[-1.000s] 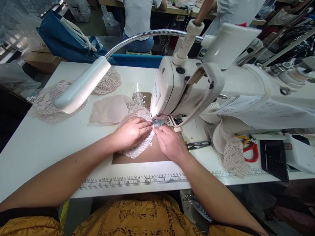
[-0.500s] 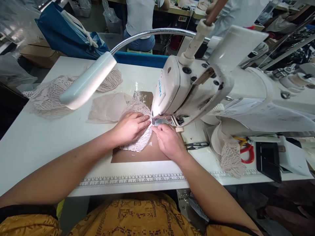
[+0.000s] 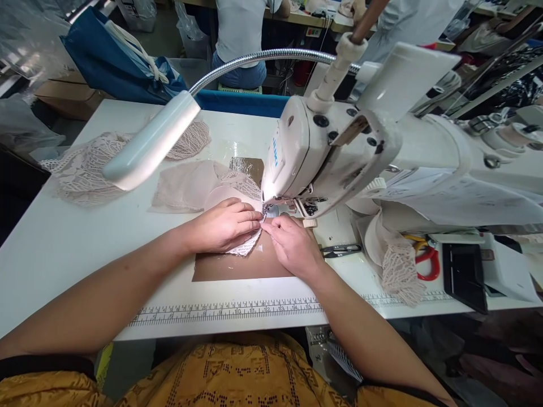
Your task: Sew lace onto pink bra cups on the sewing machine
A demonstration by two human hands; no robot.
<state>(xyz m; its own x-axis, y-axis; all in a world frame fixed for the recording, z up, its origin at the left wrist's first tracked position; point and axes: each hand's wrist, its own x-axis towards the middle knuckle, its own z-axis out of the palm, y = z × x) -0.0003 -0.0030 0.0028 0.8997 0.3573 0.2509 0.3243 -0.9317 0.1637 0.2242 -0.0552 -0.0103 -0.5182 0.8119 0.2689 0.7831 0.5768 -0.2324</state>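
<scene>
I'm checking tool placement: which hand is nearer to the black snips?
Right: the right hand is just left of the black snips; the left hand lies farther left, on the lace fabric.

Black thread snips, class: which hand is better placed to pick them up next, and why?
Probably the right hand: it lies close beside the black thread snips. The left hand rests on the lace piece, farther away, with the right in between.

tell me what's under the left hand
Under the left hand lies pale pink lace fabric; its lower edge shows over the flat brown sheet. What the hand covers cannot be seen.
</scene>
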